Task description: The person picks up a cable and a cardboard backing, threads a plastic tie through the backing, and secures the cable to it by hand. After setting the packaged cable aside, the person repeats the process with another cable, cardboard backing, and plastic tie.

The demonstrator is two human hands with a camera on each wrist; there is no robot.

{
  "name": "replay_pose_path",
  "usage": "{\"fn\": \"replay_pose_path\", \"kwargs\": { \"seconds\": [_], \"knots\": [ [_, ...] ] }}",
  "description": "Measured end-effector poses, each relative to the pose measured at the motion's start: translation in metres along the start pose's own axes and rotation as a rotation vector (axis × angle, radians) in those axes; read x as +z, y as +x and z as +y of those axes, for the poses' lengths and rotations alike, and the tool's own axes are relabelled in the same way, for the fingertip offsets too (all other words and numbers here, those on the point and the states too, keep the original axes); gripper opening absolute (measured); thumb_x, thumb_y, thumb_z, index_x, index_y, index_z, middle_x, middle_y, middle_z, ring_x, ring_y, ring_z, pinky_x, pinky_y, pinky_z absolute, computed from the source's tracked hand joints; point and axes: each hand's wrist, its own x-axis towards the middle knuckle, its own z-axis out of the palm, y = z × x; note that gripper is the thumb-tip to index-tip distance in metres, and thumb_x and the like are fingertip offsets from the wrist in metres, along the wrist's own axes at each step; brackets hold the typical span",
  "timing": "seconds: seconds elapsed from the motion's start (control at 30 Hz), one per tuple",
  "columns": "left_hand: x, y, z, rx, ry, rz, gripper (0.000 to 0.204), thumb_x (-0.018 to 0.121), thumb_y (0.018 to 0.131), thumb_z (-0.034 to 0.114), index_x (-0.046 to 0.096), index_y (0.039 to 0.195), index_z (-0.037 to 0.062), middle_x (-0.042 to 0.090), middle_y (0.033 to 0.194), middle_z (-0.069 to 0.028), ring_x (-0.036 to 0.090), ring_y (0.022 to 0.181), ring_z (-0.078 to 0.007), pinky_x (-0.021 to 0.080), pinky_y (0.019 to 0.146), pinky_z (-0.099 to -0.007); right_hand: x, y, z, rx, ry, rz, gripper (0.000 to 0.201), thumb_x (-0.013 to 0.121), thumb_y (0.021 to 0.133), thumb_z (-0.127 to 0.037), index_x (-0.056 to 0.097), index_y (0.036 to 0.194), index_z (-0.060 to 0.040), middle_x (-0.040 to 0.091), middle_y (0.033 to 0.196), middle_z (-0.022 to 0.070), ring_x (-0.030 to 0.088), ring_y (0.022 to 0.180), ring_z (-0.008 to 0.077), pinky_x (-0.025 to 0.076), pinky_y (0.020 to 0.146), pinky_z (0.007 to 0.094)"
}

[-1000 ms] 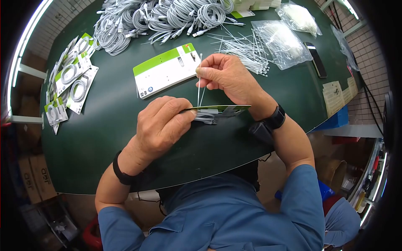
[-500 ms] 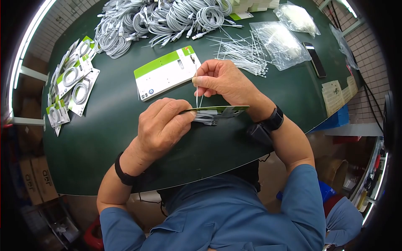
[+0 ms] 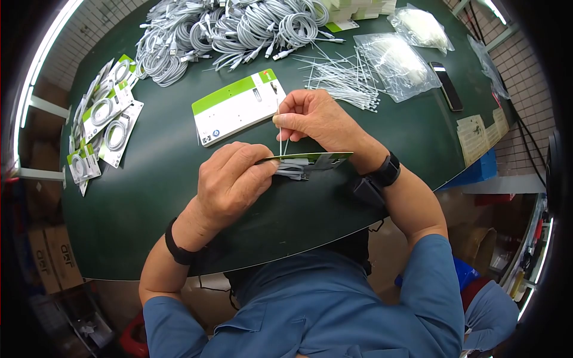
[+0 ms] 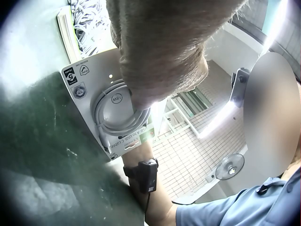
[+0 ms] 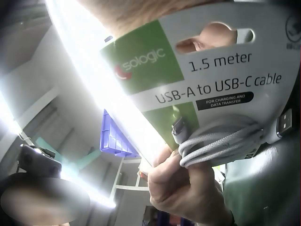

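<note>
My left hand (image 3: 230,179) grips a printed cable card (image 3: 337,156) by its left end, the card seen almost edge-on in the head view. Against its front lies a coiled grey USB cable (image 5: 221,141), pressed there by the left fingers. White cable tie (image 3: 280,140) tails rise from the card's back, and my right hand (image 3: 313,119) pinches them between thumb and forefinger. The right wrist view shows the card's print, "USB-A to USB-C cable", and its hanging slot. In the left wrist view, the coil (image 4: 101,110) lies flat on the card face.
Beyond the hands lies a stack of blank-backed cards (image 3: 239,107). Loose cable ties (image 3: 343,80) and bagged ties (image 3: 397,65) are at back right, near a phone (image 3: 446,86). Coiled cables (image 3: 233,30) heap at the back; finished carded cables (image 3: 107,116) pile at left.
The right hand has come down closer to the card, still pinching the tie. The left hand keeps its hold, and the head view has shifted slightly.
</note>
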Motion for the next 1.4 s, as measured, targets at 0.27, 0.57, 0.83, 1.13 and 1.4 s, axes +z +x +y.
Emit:
{"fn": "replay_pose_path", "kwargs": {
  "seconds": [0.27,0.57,0.83,1.13,1.4],
  "knots": [
    [0.001,0.0,0.0,-0.003,-0.001,0.002,0.025,0.079,0.069,0.001,0.069,0.091,0.0018,0.07,0.093,-0.0091,0.069,0.076,-0.0255,0.056,0.065,-0.036,0.002,-0.003,-0.002,0.023,0.11,-0.058,0.009,0.07,0.099,-0.01,0.067,0.097,-0.0018,0.071,0.086,0.004,0.07,0.076,0.0092,0.055,0.067,0.0202],
    [-0.003,0.004,0.002,0.015,0.059,-0.017,0.022,0.078,0.07,0.002,0.069,0.091,0.0026,0.07,0.095,-0.0076,0.067,0.073,-0.0221,0.053,0.061,-0.0344,-0.005,-0.005,-0.01,0.091,0.203,-0.331,0.009,0.071,0.097,-0.01,0.065,0.096,-0.0035,0.071,0.087,0.0036,0.064,0.073,0.0073,0.053,0.067,0.0199],
    [-0.003,0.005,0.003,0.04,0.095,-0.066,0.018,0.076,0.072,0.004,0.068,0.088,0.0028,0.068,0.096,-0.0057,0.064,0.067,-0.0184,0.051,0.057,-0.0308,-0.008,-0.006,-0.011,0.149,0.156,-0.387,0.012,0.069,0.097,-0.014,0.067,0.096,-0.0025,0.069,0.088,0.0003,0.06,0.076,0.0048,0.049,0.069,0.0205],
    [-0.005,0.006,0.007,0.044,0.051,-0.068,0.014,0.073,0.074,0.001,0.064,0.084,0.0039,0.068,0.095,-0.0054,0.064,0.067,-0.0182,0.052,0.058,-0.0313,-0.009,-0.003,-0.005,0.148,0.071,-0.487,0.015,0.071,0.097,-0.017,0.069,0.097,-0.0016,0.067,0.089,-0.0023,0.058,0.08,0.0031,0.047,0.07,0.0201],
    [-0.003,0.003,0.004,-0.106,-0.101,-0.067,0.025,0.076,0.067,-0.006,0.065,0.088,0.0031,0.072,0.095,-0.0087,0.07,0.075,-0.0247,0.058,0.062,-0.0334,-0.007,-0.003,-0.014,0.176,-0.097,-0.465,0.014,0.069,0.099,-0.016,0.07,0.1,-0.0018,0.07,0.094,0.0,0.062,0.083,0.005,0.05,0.074,0.0214]
  ]
}}
